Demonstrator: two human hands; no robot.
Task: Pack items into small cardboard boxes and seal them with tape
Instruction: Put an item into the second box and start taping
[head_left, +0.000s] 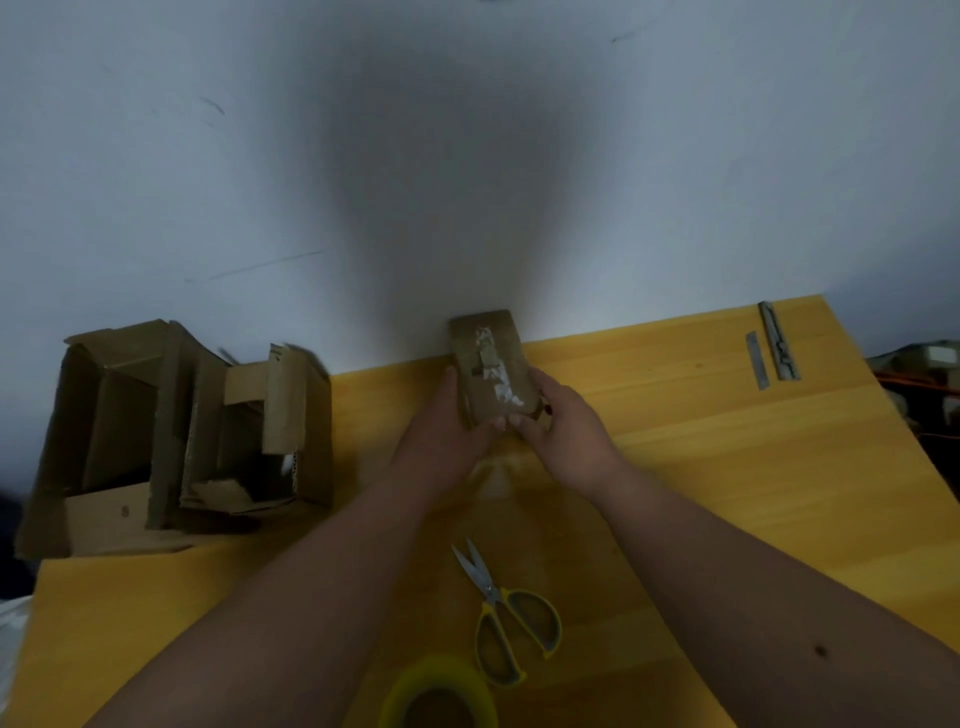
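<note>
Both hands, left (447, 415) and right (558, 423), grip the small box (488, 364); press its flaps flat before taping.

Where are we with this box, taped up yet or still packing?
Done: the small box looks closed, with pale tape or label scraps on top. In hand: left hand and right hand grip its sides over the table. Left: fresh sealing seems pending; tape roll and scissors lie untouched nearby.

left hand (451, 415), right hand (563, 421), both gripping, arms outstretched
</note>
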